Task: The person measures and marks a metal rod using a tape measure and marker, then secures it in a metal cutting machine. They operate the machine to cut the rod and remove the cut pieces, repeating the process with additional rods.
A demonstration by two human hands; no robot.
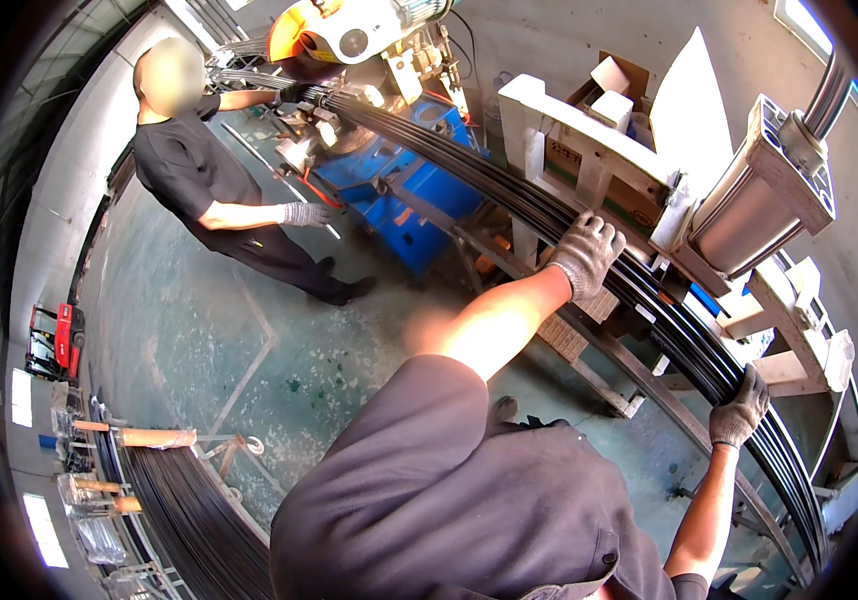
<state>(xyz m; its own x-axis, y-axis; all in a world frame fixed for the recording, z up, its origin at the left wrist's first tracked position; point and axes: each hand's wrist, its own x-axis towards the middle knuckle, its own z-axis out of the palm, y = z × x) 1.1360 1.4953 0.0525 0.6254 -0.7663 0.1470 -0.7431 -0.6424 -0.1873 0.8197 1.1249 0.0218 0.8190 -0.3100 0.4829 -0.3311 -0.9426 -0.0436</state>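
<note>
A long bundle of thin black rods or tubes (449,152) runs from the far left, past my body, to the lower right. My left hand (587,255), in a grey knit glove, lies over the bundle near its middle with its fingers curled round it. Farther down the bundle, my right hand (742,408), gloved alike, is closed on the rods near their right-hand bend. Metal rails (614,350) run beneath the bundle. A large metal cylinder (749,220) stands on a frame just beyond my hands.
A co-worker (199,165) stands at far left, one gloved hand at the bundle beside an orange-guarded cutting saw (309,35), the other near a thin rod. Below is a blue machine base (414,215). A white frame (589,150) stands behind; black rods (189,505) lie lower left.
</note>
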